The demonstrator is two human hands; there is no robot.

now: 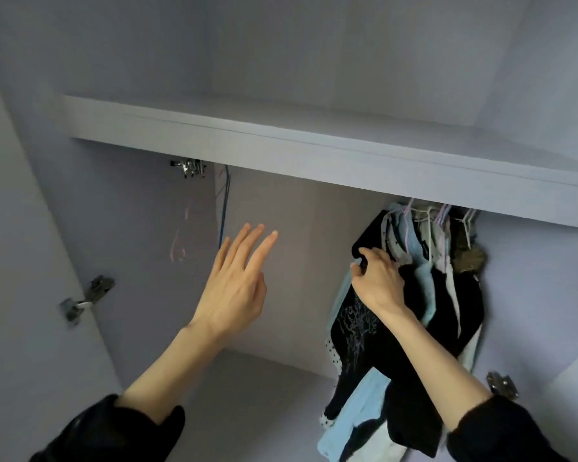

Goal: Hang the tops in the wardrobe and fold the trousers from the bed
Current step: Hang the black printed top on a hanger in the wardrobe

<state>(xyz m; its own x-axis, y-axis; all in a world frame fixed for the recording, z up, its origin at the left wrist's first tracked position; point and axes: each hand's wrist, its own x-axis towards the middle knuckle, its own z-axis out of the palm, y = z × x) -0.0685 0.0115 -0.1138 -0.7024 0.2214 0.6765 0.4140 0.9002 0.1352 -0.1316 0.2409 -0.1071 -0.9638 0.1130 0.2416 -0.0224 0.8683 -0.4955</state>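
Inside the open wardrobe, several tops hang bunched at the right end under the shelf (314,151), on pale hangers (441,218). The nearest is a black top with a pale print (354,331); light blue, white and dark garments (424,281) hang behind it. My right hand (377,278) grips the shoulder of the black top, fingers curled over its edge. My left hand (237,281) is raised in the empty left part of the wardrobe, fingers straight and spread, holding nothing. The rail itself is hidden behind the shelf front.
A blue empty hanger (224,208) hangs at the far left by the wardrobe's side wall. The left door (30,261) stands open with metal hinges (87,298). Another hinge (501,385) sits at the lower right. The wardrobe floor (247,388) lies below.
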